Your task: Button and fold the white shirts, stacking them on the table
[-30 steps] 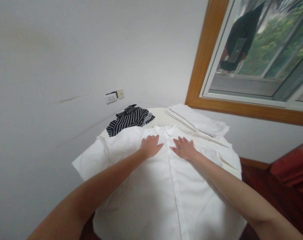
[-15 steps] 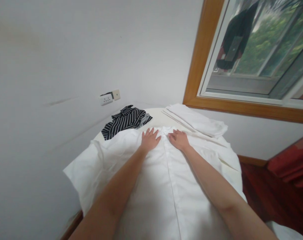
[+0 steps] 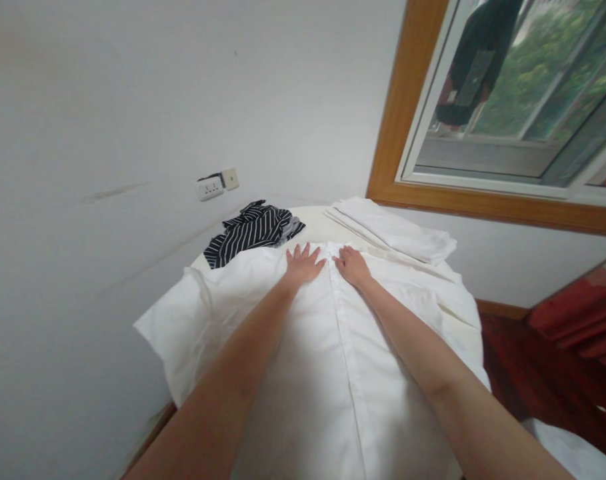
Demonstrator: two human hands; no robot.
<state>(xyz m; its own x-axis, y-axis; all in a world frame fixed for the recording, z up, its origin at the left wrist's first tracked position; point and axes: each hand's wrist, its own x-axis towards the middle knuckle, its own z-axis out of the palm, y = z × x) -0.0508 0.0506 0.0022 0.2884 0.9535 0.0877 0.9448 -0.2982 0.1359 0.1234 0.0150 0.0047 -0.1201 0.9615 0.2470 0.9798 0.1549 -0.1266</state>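
A white shirt (image 3: 307,360) is spread over the table, with its front seam running down the middle toward me and one sleeve hanging past the left edge. My left hand (image 3: 303,265) lies flat near the shirt's far end, fingers spread, just left of the seam. On the other side, my right hand (image 3: 353,265) rests on the cloth with its fingers slightly bent and apart, the fingertips at the seam. The cloth between both hands is a little bunched at the top.
Black-and-white striped cloth (image 3: 255,233) lies crumpled at the back left. A folded white garment (image 3: 393,230) is at the back right on the pale round table (image 3: 313,223). Behind are a wall with a socket (image 3: 210,189) and a wood-framed window (image 3: 483,203).
My right hand has shifted slightly, its fingers now a bit more apart at the seam. The left hand stays flat on the shirt. The view has tilted slightly.
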